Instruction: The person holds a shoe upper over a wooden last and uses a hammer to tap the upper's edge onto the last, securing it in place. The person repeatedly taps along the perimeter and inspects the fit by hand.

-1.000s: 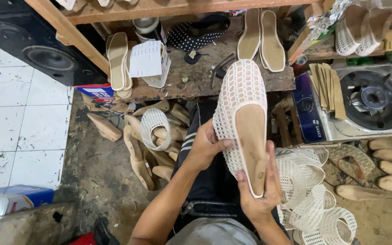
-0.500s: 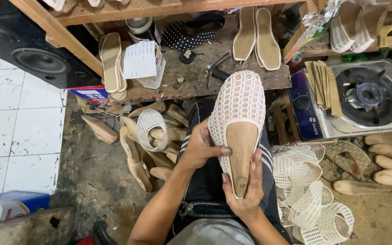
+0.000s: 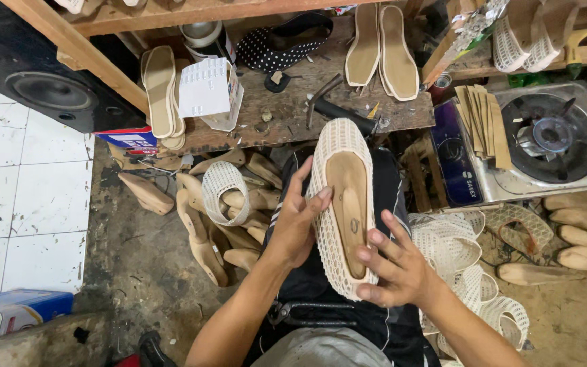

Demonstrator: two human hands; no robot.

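Seen from the head camera: both hands gripping a cream mesh shoe upper (image 3: 340, 204) stretched over a wooden last, sole side up, over the lap in front of the workbench (image 3: 287, 112). Left hand (image 3: 295, 221) cupping the shoe's left flank, thumb and fingertips pressed onto the mesh edge, seemingly to keep it taut over the last. Right hand (image 3: 392, 268) pinching the heel end, fingers partly spread along the right rim, steadying it from below. Close quarters: hammer (image 3: 338, 105) just beyond the toe at the bench edge, gas stove (image 3: 545, 139) off to the right, heap of spare mesh uppers (image 3: 470, 272) beside the right wrist, wooden lasts (image 3: 205, 224) piled on the floor to the left. Open room mostly upward, toward the chest.
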